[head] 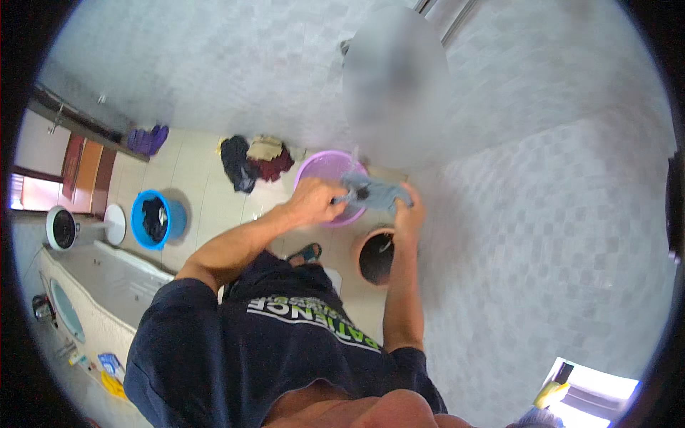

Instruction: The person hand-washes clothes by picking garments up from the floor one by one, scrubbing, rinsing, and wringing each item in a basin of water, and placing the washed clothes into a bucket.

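A wet-looking grey-blue cloth (379, 193) with a dark patch is stretched between my two hands. My left hand (317, 200) grips its left end, over the near part of a purple plastic basin (307, 166). At the cloth's right end, my right hand (409, 211) is closed on the fabric, to the right of the basin. What looks like a thin stream of water comes down at the basin's far right side. Below the cloth, a round peach-coloured bucket (357, 257) with a dark inside stands on the floor, partly behind my right forearm.
Dark, beige and maroon clothes (270, 160) lie by the wall, left of the basin. A blue bucket (179, 216) holding dark clothes stands farther left. Purple cloth (149, 140) lies near the doorway. A washbasin counter (107, 278) runs along the left; a tiled wall (535, 241) rises on the right.
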A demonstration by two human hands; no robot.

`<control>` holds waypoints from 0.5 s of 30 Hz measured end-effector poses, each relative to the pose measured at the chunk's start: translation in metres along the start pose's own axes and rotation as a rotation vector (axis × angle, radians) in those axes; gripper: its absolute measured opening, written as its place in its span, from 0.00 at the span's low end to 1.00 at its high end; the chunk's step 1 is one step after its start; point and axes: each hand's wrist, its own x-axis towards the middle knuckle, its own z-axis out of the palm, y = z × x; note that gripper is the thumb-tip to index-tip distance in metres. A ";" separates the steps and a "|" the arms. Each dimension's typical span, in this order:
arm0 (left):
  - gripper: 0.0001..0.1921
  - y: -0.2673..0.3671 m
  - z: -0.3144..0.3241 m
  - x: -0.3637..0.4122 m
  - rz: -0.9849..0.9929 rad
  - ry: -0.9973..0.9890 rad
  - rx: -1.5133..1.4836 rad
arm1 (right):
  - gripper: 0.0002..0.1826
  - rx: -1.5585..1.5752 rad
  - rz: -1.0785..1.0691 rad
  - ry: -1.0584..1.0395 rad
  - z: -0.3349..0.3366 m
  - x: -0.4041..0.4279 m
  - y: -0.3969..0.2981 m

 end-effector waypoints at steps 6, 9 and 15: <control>0.10 0.028 -0.038 0.014 0.045 0.198 -0.103 | 0.22 0.214 0.026 -0.075 -0.031 0.014 -0.065; 0.10 0.044 -0.062 0.021 0.059 0.179 -0.149 | 0.22 0.200 -0.078 -0.013 -0.042 0.014 -0.095; 0.07 0.064 -0.079 0.030 0.230 0.260 -0.403 | 0.20 0.255 -0.046 0.125 -0.053 0.000 -0.154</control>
